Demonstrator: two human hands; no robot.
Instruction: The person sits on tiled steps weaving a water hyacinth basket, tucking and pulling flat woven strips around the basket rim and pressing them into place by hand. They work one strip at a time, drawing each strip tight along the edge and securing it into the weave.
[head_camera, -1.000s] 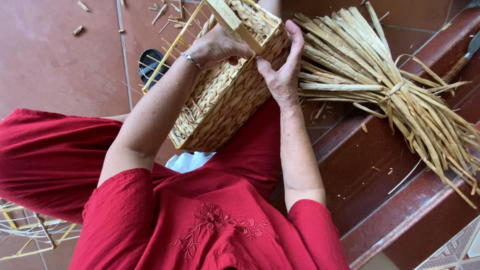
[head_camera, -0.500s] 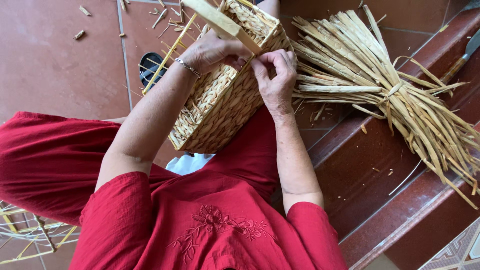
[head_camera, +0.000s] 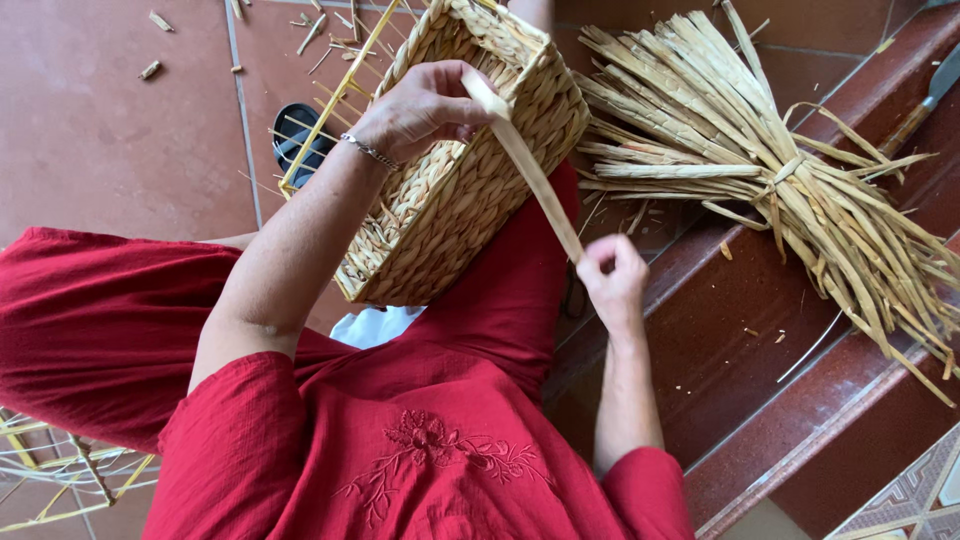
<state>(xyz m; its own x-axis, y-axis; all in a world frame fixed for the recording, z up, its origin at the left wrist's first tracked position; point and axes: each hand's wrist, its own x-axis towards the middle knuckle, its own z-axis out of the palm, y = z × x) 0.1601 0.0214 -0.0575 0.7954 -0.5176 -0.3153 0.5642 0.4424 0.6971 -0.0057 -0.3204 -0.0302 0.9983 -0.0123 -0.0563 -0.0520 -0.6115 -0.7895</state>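
Note:
A rectangular woven straw basket (head_camera: 450, 200) rests tilted on my lap, over my red clothes. My left hand (head_camera: 420, 105) lies on its upper side and pinches one end of a flat pale straw strip (head_camera: 530, 170). The strip runs taut down to my right hand (head_camera: 612, 280), which grips its other end, away from the basket near my right knee. A yellow wire frame (head_camera: 335, 100) sticks out along the basket's left edge.
A tied bundle of dried straw stalks (head_camera: 780, 170) lies on the red-brown step at the right. A knife (head_camera: 925, 100) rests at the far right. Straw scraps (head_camera: 155, 45) litter the tiled floor. Another yellow wire frame (head_camera: 50, 470) sits at the lower left.
My right hand left the basket's rim and pulled down and right, drawing the straw strip out taut. My left hand stays on the basket.

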